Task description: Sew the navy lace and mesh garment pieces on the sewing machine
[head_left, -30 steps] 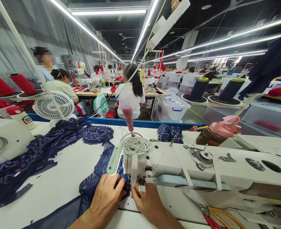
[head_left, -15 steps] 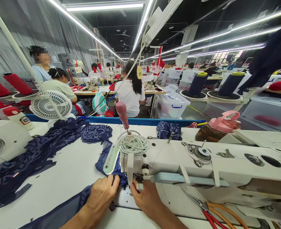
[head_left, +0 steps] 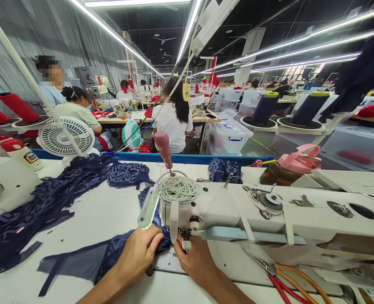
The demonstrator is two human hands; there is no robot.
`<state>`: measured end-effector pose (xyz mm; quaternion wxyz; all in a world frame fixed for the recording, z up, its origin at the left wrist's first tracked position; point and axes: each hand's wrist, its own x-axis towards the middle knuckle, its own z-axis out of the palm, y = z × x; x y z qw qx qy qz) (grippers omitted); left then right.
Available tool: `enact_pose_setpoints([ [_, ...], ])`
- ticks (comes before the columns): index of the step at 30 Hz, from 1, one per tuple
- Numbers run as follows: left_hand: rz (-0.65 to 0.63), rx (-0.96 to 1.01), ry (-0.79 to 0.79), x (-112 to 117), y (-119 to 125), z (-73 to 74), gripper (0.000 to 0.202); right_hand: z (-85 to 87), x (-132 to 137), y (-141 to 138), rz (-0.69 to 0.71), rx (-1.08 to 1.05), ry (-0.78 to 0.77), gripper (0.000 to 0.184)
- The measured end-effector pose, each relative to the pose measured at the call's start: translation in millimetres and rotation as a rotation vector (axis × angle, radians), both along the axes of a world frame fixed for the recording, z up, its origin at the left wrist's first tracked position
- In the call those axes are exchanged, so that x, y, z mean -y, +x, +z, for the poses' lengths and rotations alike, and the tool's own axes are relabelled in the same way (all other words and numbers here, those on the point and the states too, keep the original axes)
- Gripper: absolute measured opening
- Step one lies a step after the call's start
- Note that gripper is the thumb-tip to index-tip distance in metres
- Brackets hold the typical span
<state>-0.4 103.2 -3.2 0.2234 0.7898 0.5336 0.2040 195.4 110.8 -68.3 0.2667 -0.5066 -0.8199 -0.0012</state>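
My left hand [head_left: 139, 253] lies on navy lace fabric [head_left: 110, 253] just left of the needle, fingers curled and pressing the cloth down. Under the head of the white sewing machine [head_left: 237, 211], my right hand [head_left: 195, 258] sits with its fingers pinched at the presser foot [head_left: 184, 236]; what they hold is hidden. The fabric runs from the needle leftward across the white table [head_left: 88, 215] and joins a long heap of the same navy lace [head_left: 47, 198].
Scissors with red and orange handles [head_left: 288, 283] lie at the right of the machine bed. A pink-lidded bottle [head_left: 293, 165], a white desk fan [head_left: 64, 137] and thread cones [head_left: 18, 107] stand behind. Other workers sit at machines beyond the blue table edge.
The navy fabric has slid left and toward me, with more of it spread flat on the table. Both hands stay at the needle, the left shifted slightly.
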Motion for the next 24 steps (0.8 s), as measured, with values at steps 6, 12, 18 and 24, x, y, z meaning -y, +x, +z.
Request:
enact_pose_setpoints([
  [6, 0.018, -0.026, -0.074, -9, 11, -11.1, 0.009, 4.0, -1, 1, 0.06, 0.048, 0.016, 0.015],
  [12, -0.063, -0.01, -0.088, -12, 12, -7.2, 0.01, 6.6, -1, 2, 0.096, 0.063, 0.044, 0.02],
  [18, -0.19, 0.029, -0.243, -20, 13, 14.9, 0.016, 1.6, -1, 0, 0.052, 0.027, 0.019, 0.016],
  [24, -0.113, 0.135, -0.412, -19, 4, 13.6, 0.023, 4.5, -2, -1, 0.035, -0.022, -0.015, 0.013],
])
